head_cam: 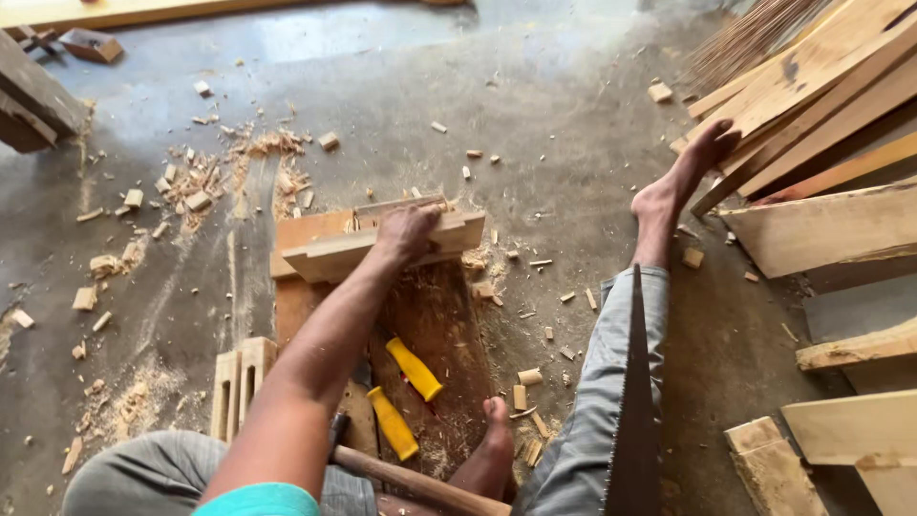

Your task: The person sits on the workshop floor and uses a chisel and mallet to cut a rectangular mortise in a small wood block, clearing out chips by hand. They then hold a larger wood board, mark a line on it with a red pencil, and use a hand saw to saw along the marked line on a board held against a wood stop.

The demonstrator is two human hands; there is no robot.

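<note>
Head view, looking down at a concrete floor (535, 115) w/ sawdust and chips. Count: 1 hand visible, 2 yellow-handled chisels (413, 368), 1 handsaw (630, 411), 1 wooden hammer handle (411, 483), 2 bare feet, 1 notched wood piece under the hand, 1 slotted wood block (241, 387) lower left.

Left hand (406, 232): arm stretched fwd from bottom left, palm down, fingers curled over the top edge of the notched wood piece (330, 250), pressing it down. That piece lies across the far end of a dark flat board (435, 315), center frame. Right hand not in view, cannot tell its state.

Both chisels lie on the dark board near the person's lap, just beside each other, angled, well apart from the hand. Hammer handle crosses bottom of frame, partly hidden by the forearm. Left foot (495, 430) rests on the board's near end. Right leg in grey trousers extends fwd, right foot (673, 191) touching a stack of planks (821, 86) at right. Handsaw blade lies along the right leg, teeth to the left, covering part of the trouser leg. More wood offcuts (831, 229) at right, scattered chips (191, 191) upper left.
</note>
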